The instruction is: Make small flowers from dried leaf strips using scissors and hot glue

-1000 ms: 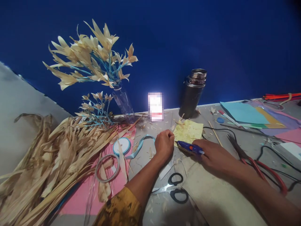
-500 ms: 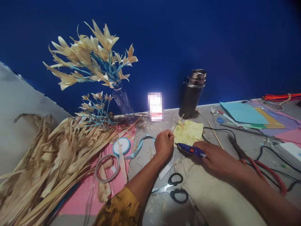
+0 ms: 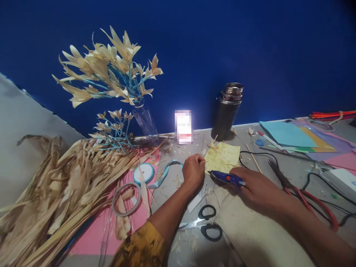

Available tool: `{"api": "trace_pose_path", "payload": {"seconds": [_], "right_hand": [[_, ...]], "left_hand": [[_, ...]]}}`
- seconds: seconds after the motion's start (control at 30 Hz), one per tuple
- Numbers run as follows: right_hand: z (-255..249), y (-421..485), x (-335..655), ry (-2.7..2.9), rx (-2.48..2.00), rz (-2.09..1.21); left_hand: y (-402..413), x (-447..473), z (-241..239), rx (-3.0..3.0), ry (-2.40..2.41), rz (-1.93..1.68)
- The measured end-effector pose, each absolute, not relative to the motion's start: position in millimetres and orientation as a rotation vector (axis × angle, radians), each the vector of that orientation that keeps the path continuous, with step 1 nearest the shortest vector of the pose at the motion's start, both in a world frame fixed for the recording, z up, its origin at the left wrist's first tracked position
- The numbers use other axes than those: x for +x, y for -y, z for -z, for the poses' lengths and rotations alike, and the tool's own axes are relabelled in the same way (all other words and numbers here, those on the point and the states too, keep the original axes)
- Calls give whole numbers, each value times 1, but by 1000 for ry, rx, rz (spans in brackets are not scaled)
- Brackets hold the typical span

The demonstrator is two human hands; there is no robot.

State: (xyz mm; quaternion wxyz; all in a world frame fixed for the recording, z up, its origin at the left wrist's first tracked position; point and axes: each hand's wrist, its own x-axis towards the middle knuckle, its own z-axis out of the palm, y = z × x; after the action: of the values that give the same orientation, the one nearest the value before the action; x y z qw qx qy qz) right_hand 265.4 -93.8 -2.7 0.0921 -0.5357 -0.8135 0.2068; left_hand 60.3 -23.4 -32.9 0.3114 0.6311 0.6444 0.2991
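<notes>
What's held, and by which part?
The right hand grips a blue plastic glue gun near its rear. Left hand: curled, grip hidden; cannot tell.

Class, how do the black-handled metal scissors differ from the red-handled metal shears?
The black-handled metal scissors have rounded finger loops; the red-handled metal shears have long, curved handles. The scissors' blades are bright silver, the shears' dark. The scissors look smaller than the shears. Both lie on the grey tabletop.

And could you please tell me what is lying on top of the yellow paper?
Straw-coloured scraps are scattered over the yellow paper, hiding the surface beneath them. The tip of the blue glue gun is at the paper's near left corner; whether it touches is unclear.
</notes>
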Motion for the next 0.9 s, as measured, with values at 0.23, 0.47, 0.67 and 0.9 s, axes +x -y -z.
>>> {"api": "trace_pose_path", "payload": {"seconds": [0.23,0.47,0.67,0.9], "right_hand": [[2,93,262,2405,-1611,-622],[2,93,263,2388,-1595,-581],[0,94,265,2413,-1583,-715],[9,97,271,2377,-1547,-675]], "left_hand": [[24,61,31,1661,-1696,-793],[25,61,32,1616,-1671,-835],[19,59,36,1401,-1563,-991],[18,52,18,1094,-1319,-1082]]}}
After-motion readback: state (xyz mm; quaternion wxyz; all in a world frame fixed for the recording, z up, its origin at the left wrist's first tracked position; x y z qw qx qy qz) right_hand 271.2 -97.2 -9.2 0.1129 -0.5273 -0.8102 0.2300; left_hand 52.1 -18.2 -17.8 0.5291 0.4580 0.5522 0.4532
